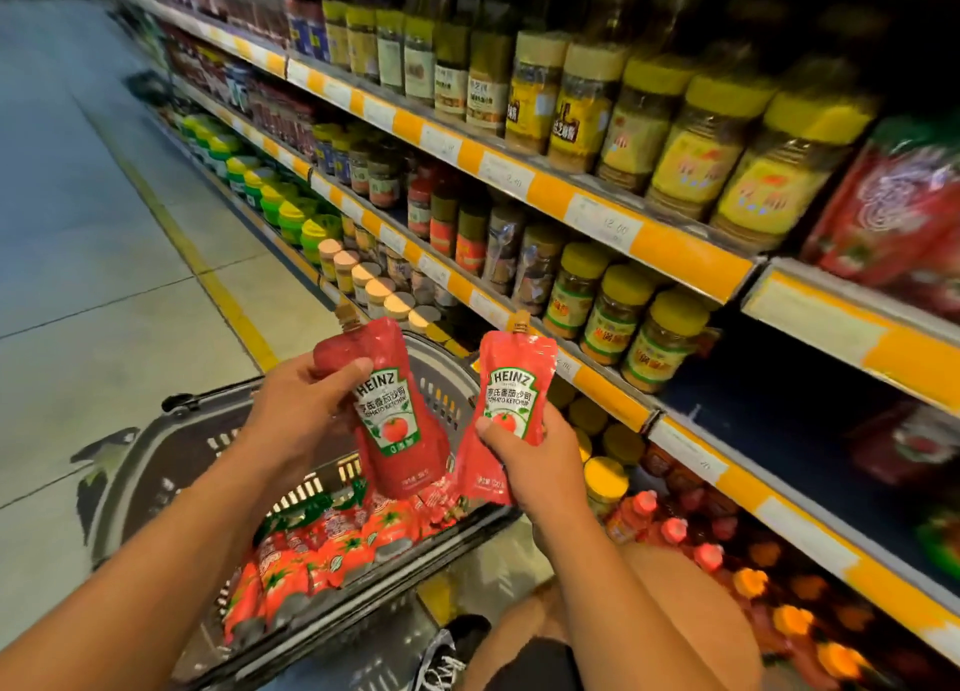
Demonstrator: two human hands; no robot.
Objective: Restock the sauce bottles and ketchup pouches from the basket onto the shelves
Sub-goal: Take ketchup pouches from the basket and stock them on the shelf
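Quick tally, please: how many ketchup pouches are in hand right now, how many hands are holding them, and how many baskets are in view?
Heinz ketchup pouches in hand: 2, left pouch, right pouch
Hands holding: 2, left hand, right hand
Basket: 1
Total: 5

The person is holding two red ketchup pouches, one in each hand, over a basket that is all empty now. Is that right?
Not quite. The head view shows the left hand and right hand each holding a ketchup pouch above the basket, but the basket is not empty. More red pouches lie inside it.
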